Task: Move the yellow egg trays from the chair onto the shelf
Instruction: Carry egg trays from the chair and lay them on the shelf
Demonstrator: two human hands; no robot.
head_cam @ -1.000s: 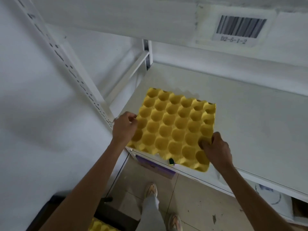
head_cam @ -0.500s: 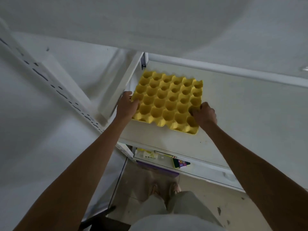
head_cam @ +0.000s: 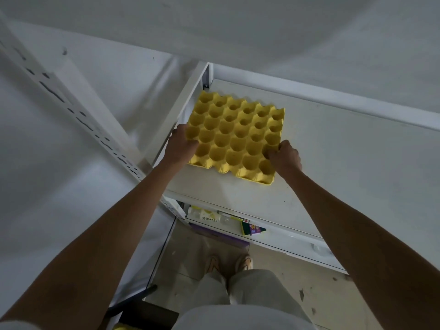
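A yellow egg tray (head_cam: 234,136) lies flat in the back left corner of the white shelf board (head_cam: 338,167). My left hand (head_cam: 179,145) grips the tray's left edge near the front corner. My right hand (head_cam: 284,156) is closed on the tray's front right corner, fingers curled into its cups. At the bottom edge a dark chair (head_cam: 145,315) shows, with a sliver of another yellow tray (head_cam: 122,327) on it.
A white perforated upright (head_cam: 71,110) runs diagonally at the left, and the shelf's side rail (head_cam: 176,115) borders the tray. A lower shelf (head_cam: 273,236) carries small packets and a green-purple box (head_cam: 251,228). My feet stand on the tiled floor below.
The tray has slid from overhanging the shelf's front edge deep into the back left corner, both hands still on it. My head has leaned forward over the shelf.
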